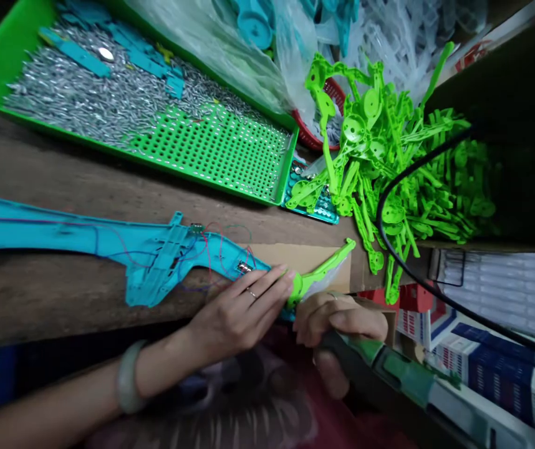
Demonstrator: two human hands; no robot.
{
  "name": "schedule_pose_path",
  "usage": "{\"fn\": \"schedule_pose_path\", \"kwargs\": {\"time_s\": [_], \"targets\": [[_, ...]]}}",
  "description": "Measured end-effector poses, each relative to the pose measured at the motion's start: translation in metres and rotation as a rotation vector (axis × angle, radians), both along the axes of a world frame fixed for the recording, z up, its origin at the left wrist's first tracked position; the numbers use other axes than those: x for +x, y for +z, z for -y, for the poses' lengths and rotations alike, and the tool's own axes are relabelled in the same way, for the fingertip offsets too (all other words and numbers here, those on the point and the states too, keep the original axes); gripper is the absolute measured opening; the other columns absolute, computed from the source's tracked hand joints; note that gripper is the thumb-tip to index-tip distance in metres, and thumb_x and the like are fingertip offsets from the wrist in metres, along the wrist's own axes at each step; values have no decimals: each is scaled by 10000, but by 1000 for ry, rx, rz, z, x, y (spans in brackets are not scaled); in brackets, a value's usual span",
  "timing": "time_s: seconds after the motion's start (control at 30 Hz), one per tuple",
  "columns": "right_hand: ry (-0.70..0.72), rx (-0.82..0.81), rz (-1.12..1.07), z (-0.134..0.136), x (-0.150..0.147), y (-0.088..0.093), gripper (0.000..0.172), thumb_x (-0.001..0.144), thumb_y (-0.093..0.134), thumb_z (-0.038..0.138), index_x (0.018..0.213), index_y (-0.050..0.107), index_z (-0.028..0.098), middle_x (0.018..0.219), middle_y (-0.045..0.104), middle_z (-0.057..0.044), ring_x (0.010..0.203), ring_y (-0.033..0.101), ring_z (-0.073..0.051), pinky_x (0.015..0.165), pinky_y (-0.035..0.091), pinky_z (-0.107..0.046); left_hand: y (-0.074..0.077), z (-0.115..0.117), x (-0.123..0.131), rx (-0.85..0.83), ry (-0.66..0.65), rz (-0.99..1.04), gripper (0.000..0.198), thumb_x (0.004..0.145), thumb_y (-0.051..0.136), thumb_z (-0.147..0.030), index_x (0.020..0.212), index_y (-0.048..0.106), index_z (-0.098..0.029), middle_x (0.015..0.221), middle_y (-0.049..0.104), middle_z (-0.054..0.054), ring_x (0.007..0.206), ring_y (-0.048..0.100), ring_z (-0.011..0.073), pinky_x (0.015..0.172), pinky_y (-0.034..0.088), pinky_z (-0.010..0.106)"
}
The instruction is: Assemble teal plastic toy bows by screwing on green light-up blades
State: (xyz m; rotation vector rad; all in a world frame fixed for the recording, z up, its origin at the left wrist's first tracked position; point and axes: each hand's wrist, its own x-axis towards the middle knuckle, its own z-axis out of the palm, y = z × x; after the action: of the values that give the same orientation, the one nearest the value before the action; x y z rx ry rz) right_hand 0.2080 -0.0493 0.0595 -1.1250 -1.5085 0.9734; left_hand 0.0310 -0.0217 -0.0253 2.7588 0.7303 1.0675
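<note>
A long blue plastic shell point(75, 234) with thin red and blue wires and a small circuit board lies along the bench. My left hand point(244, 308) rests over the shell's right end, fingers stretched out side by side, their tips against a light-green plastic part point(323, 269). That part slants up and to the right from the shell's end. Just right of it, my right hand point(340, 318) is wrapped round the front of a green and black power tool point(403, 374). The tool's tip is hidden by my fingers.
A green perforated tray point(202, 149) full of small metal screws and blue parts stands at the back left. Light-green parts point(389, 156) are heaped at the right, beside a red basket point(309, 134). A black cable point(382, 199) curves down the right side. Cardboard point(286, 254) lies behind my hands.
</note>
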Motion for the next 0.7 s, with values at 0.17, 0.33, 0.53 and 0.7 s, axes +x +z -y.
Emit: {"fn": "schedule_pose_path", "kwargs": {"time_s": [0.17,0.33,0.53,0.7], "targets": [[256,81,-60,-15,-2,8,234,916,609,292,1138,538,318,585,572,71,450,596,-135,469,546,-260,-4,-1,5,31,26,9,339,1008,392,-73,1215,657,-35,1308,693,162,1239,636,288,1005,494,410],[63,183,-191,-55,4,18,242,915,593,378,1143,580,297,512,500,89,361,491,-126,364,443,-231,8,10,22,-13,77,-83,317,988,450,-103,1220,659,-52,1321,688,161,1242,631,287,1024,496,428],[-460,242,134,-95,15,28,322,809,683,392,1062,546,250,750,554,36,661,611,-162,656,562,-340,67,-25,-74,-93,106,14,346,1009,397,-110,1284,606,-104,1314,690,125,1215,633,243,1033,499,396],[-636,842,721,-70,-17,38,273,899,641,266,1152,539,253,1055,554,-75,1019,578,-236,886,516,-416,71,-74,-143,-260,283,-134,290,1000,389,-298,1028,656,-191,1020,716,91,922,682,279,814,560,420]]}}
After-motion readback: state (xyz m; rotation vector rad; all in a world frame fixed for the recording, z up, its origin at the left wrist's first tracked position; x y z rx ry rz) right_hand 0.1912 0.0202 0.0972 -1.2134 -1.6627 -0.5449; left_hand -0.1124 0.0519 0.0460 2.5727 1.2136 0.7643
